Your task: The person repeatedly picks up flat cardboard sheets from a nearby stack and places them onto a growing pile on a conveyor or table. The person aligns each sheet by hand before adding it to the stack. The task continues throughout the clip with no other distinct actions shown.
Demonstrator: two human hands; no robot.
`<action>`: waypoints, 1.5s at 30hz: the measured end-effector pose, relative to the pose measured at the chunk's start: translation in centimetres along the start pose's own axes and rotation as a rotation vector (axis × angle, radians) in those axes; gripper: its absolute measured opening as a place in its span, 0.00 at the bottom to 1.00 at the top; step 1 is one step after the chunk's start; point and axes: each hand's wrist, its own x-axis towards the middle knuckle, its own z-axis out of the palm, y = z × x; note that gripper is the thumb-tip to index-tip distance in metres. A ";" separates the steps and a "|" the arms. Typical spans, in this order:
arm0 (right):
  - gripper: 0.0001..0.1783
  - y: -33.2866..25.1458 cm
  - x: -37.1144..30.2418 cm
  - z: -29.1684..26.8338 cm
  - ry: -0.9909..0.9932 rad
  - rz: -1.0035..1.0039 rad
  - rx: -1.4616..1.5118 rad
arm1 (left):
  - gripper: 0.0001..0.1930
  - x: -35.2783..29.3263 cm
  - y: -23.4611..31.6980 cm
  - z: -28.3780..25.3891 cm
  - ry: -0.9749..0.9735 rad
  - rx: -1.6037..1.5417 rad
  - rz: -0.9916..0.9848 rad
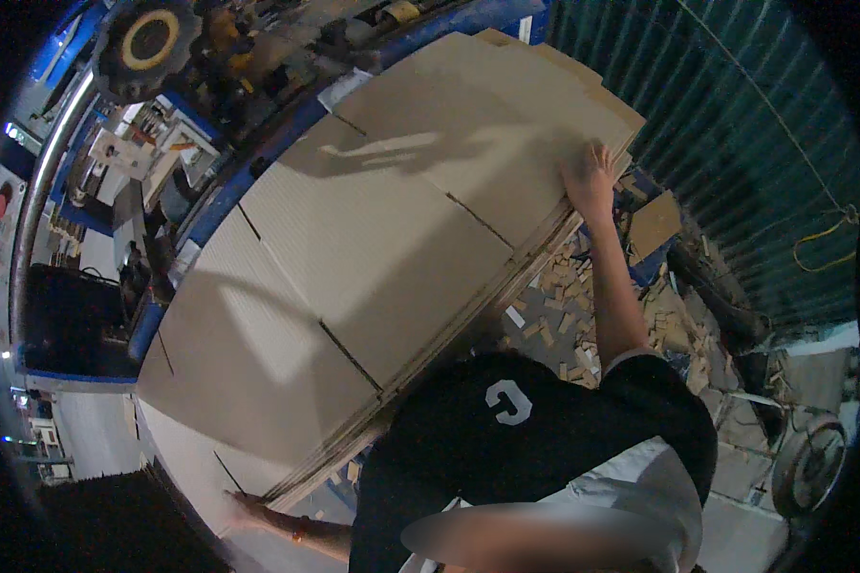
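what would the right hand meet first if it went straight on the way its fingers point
The right hand would likely meet more of the cardboard stack it rests at first; past the stack's edge, the green corrugated wall seems next in line, though depth is unclear.

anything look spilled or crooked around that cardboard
Yes: small cardboard scraps lie strewn below the flat cardboard stack, looking like uncleared waste. The stack's far end, beyond the right hand, also looks askew: sheet edges stick out unevenly.
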 end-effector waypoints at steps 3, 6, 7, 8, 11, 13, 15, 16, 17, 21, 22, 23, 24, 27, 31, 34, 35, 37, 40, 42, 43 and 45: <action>0.32 -1.7 2.3 1.5 -0.024 0.008 -0.029 | 0.31 0.4 0.2 -1.4 -0.060 -0.428 -0.036; 0.28 -2.3 3.3 2.2 0.011 0.058 0.423 | 0.29 0.4 0.8 -5.0 -0.002 -0.576 -0.117; 0.27 -2.2 3.2 2.3 0.016 0.169 0.755 | 0.28 0.4 1.0 -6.4 -0.028 -0.952 -0.150; 0.29 -1.9 3.1 2.3 0.070 0.140 0.713 | 0.27 0.5 1.3 -7.7 -0.043 -1.329 -0.173; 0.33 -1.2 2.6 2.3 0.281 -0.006 0.646 | 0.26 3.7 2.4 -11.5 -0.023 -1.465 -0.035; 0.32 -1.3 2.8 2.1 0.492 0.002 0.617 | 0.26 7.4 2.1 -12.7 -0.108 -1.588 0.007; 0.29 -2.3 3.8 1.5 0.391 0.122 0.968 | 0.25 11.2 0.8 -12.1 -0.239 -1.700 0.009; 0.28 -3.0 4.4 0.8 0.325 0.224 1.168 | 0.24 12.8 0.2 -11.0 -0.316 -1.736 0.055; 0.27 -4.0 5.0 -0.1 0.294 0.227 1.408 | 0.22 13.8 -1.0 -9.8 -0.261 -1.701 0.047; 0.29 -7.7 6.2 -7.2 0.215 0.046 1.478 | 0.07 14.9 -0.9 -7.4 -0.514 -1.319 -0.153; 0.30 -8.2 5.7 -9.7 0.189 0.020 1.406 | 0.09 13.6 -0.3 -7.5 -0.528 -1.671 -0.372; 0.33 -8.6 4.3 -11.7 0.220 -0.195 1.389 | 0.10 11.4 -0.3 -8.6 -0.451 -1.579 -0.264; 0.33 -8.9 2.8 -13.8 0.181 -0.294 1.275 | 0.11 8.3 -0.4 -9.7 -0.420 -1.536 -0.074; 0.23 -9.8 -3.8 -16.8 0.165 -0.186 0.895 | 0.15 -1.3 0.8 -12.4 -0.303 -1.203 0.289; 0.22 -11.7 -9.9 -14.4 -0.510 -1.221 0.501 | 0.15 -10.5 3.9 -12.9 -0.495 -1.178 0.677; 0.23 -13.0 -11.5 -10.6 -0.622 -1.479 0.355 | 0.26 -14.8 7.6 -11.5 -0.707 -0.746 1.006; 0.22 -13.0 -11.5 -10.1 -0.624 -1.488 0.382 | 0.27 -15.2 8.6 -11.5 -0.521 -0.343 1.321; 0.22 -12.9 -11.2 -9.2 -0.644 -1.510 0.381 | 0.25 -16.1 10.1 -11.4 -0.496 -0.207 1.477; 0.25 -12.4 -10.1 -8.6 -0.692 -1.525 0.285 | 0.25 -15.9 11.1 -11.5 -0.523 -0.153 1.508; 0.30 -12.3 -9.2 -7.8 -0.714 -1.522 0.213 | 0.25 -15.5 11.3 -11.2 -0.509 -0.148 1.516; 0.31 -12.3 -8.5 -7.3 -0.725 -1.498 0.194 | 0.25 -15.2 11.3 -10.9 -0.495 -0.155 1.522; 0.35 -12.5 -6.8 -5.7 -0.759 -1.442 0.129 | 0.25 -14.4 11.8 -10.2 -0.465 -0.167 1.530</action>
